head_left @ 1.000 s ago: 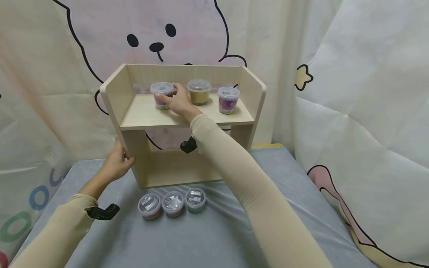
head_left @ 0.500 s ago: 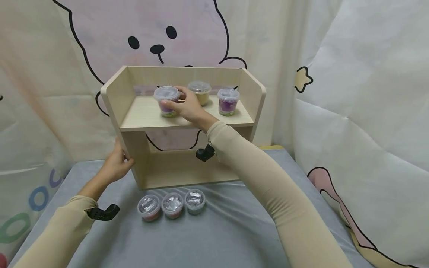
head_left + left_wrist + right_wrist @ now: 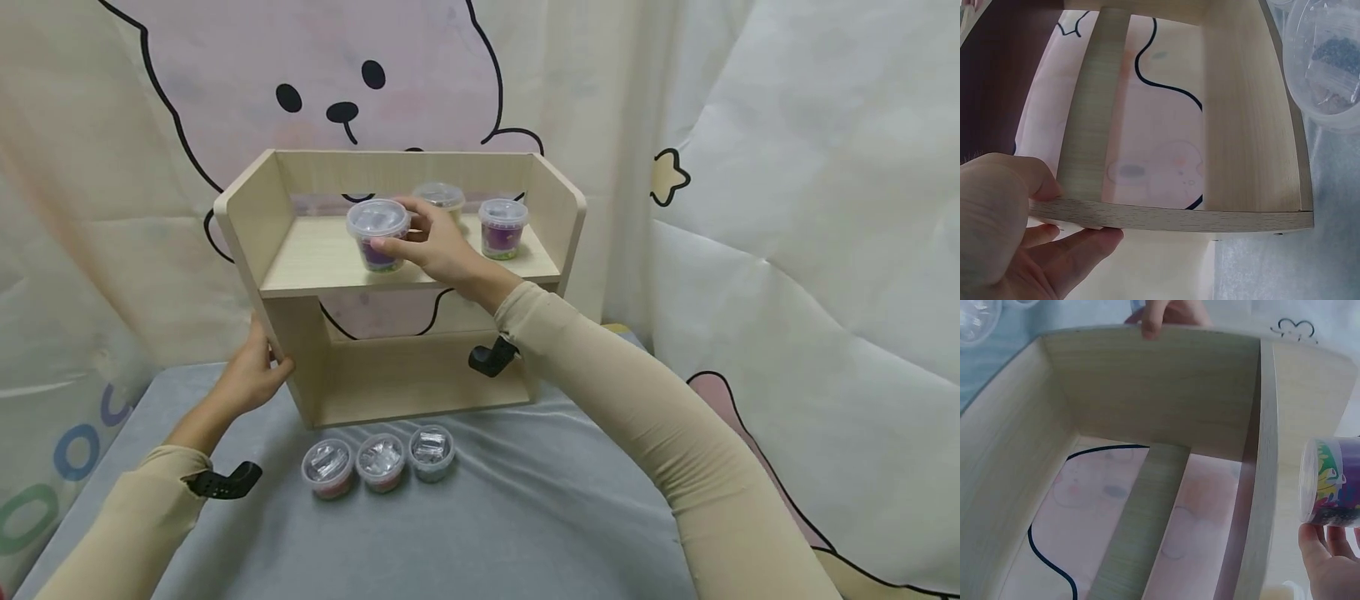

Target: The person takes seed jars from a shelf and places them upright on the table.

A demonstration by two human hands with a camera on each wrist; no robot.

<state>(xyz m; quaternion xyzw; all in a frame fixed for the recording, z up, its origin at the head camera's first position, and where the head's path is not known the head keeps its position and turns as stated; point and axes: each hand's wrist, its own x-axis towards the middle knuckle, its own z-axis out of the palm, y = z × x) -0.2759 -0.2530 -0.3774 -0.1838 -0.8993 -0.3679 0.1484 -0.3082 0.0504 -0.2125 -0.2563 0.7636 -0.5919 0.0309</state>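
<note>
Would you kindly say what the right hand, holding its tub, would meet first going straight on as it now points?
Beyond the purple tub it holds, the right hand would probably meet the left side panel, though depth is unclear and the back panel might come first.

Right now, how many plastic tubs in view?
6: one purple tub in the right hand; a second purple tub and a partly hidden yellowish tub on the upper shelf; three tubs on the table. The right arm may hide more.
</note>
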